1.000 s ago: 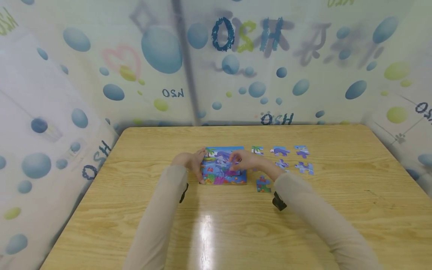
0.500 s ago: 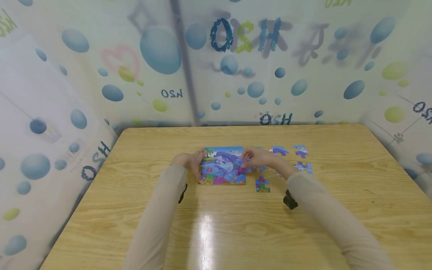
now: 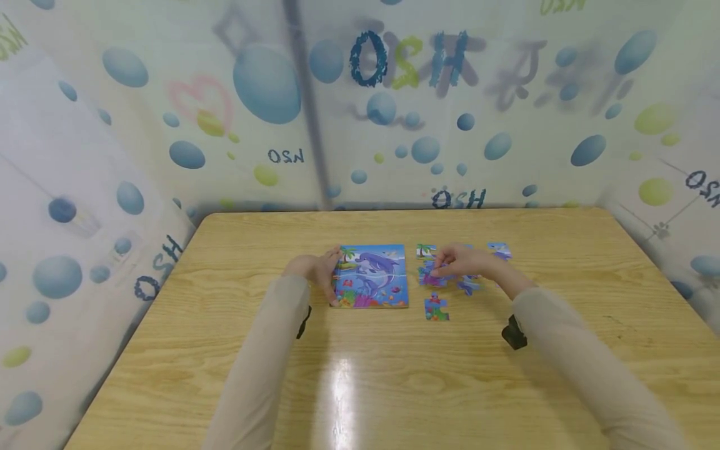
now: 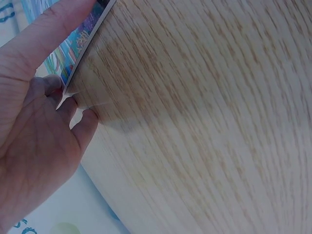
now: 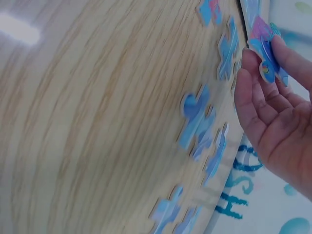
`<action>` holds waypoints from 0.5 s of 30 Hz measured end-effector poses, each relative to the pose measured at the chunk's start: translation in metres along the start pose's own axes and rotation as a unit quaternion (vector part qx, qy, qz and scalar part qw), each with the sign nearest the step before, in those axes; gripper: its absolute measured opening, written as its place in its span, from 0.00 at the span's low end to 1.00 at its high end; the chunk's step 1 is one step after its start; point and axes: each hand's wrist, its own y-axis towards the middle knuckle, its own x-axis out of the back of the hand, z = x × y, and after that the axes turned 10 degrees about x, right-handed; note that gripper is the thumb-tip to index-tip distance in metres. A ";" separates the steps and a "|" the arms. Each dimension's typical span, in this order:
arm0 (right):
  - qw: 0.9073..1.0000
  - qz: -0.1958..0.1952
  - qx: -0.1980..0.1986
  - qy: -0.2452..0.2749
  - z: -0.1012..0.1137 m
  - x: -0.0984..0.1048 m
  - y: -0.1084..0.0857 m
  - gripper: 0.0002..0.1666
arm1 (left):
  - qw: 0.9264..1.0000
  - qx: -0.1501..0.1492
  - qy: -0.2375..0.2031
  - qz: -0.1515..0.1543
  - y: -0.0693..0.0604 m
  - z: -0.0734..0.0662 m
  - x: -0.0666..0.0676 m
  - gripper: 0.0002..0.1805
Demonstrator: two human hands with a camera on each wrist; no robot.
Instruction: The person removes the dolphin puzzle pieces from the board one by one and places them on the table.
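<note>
In the head view, a flat rectangular dolphin puzzle board point(image 3: 372, 275) lies on the wooden table. My left hand point(image 3: 315, 270) grips its left edge, the thumb near the front corner and the fingers near the back one. From the left wrist, the thumb lies across the printed face and the fingertips meet the edge. To the right of the board, my right hand point(image 3: 464, 261) pinches a puzzle piece point(image 5: 264, 46) in blue, pink and purple, held above the loose pieces. Thumb and fingertips cover part of that piece.
Several loose puzzle pieces lie right of the board, including a palm tree piece point(image 3: 425, 250), a red and green piece point(image 3: 436, 309) and a dolphin piece point(image 3: 498, 249). My right hand hides some. A patterned curtain point(image 3: 394, 125) hangs behind the table point(image 3: 427, 387).
My right hand has moved right, from over the dolphin board to above the loose pieces, with the puzzle piece in its fingers. The left hand stays at the board's edge.
</note>
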 end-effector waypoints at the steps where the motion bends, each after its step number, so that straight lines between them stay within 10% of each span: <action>1: 1.000 0.002 0.000 -0.004 -0.001 0.002 -0.003 0.14 | 1.000 0.000 0.000 0.000 0.000 0.000 0.000 0.67; 15: 0.999 0.026 -0.029 0.003 -0.020 0.015 -0.030 0.14 | 1.000 -0.005 -0.011 0.004 -0.002 0.000 0.000 0.67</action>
